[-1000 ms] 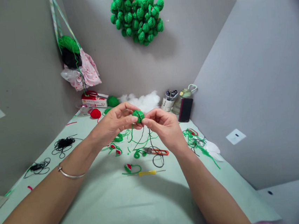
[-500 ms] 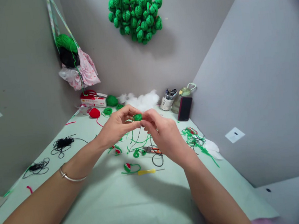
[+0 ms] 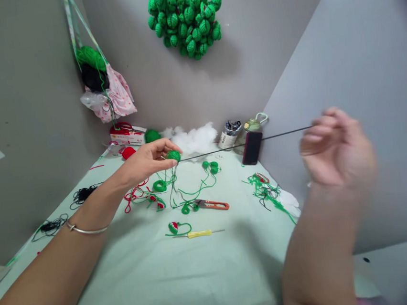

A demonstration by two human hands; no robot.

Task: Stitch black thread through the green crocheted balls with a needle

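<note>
My left hand [image 3: 149, 159] pinches a small green crocheted ball [image 3: 172, 156] above the pale green table [image 3: 158, 276]. A black thread [image 3: 246, 143] runs taut from the ball to my right hand [image 3: 334, 148], which is raised far to the right, blurred, with its fingers closed on the thread's end. Green yarn tails hang from the ball down to the table. Below lie orange thread snips [image 3: 212, 205] and a yellow-handled crochet hook [image 3: 199, 234].
Green and red yarn scraps, small crocheted pieces [image 3: 174, 228] and black thread tangles [image 3: 81, 195] litter the table. At the back stand white stuffing [image 3: 195, 137], a red box [image 3: 127, 134], a tool cup [image 3: 228, 138], a phone [image 3: 252, 148]. A cluster of green balls [image 3: 185, 17] hangs on the wall.
My right hand has swung from beside the ball far out to the right, drawing the black thread taut. My left hand with the ball shifted slightly left.
</note>
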